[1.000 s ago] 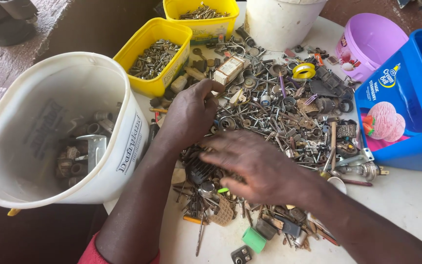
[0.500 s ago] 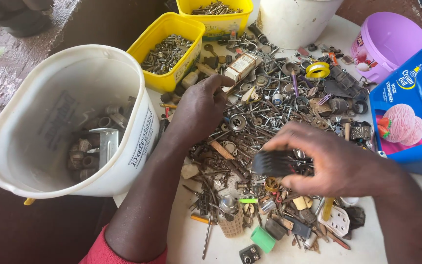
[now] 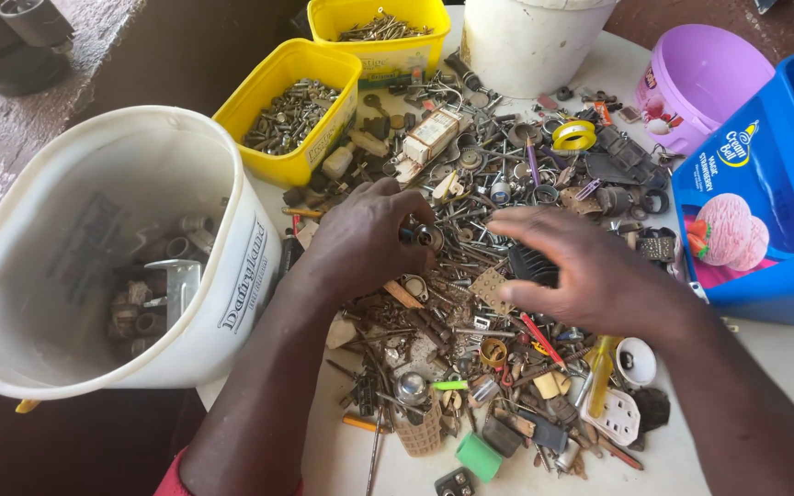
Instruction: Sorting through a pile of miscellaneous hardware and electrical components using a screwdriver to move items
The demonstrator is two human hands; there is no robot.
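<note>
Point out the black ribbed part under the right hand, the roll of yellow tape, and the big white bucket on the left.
Black ribbed part [image 3: 533, 266], head view, on its exposed ridged face beside the fingers.
Roll of yellow tape [image 3: 574, 137], head view, on its yellow ring.
White bucket [image 3: 232, 276], head view, on its outer wall.

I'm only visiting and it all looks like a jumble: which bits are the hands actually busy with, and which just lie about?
In hand:
left hand pinching a small metal fitting
right hand holding a black ribbed part

Lying about:
yellow tape roll
green cap
purple tub
</note>
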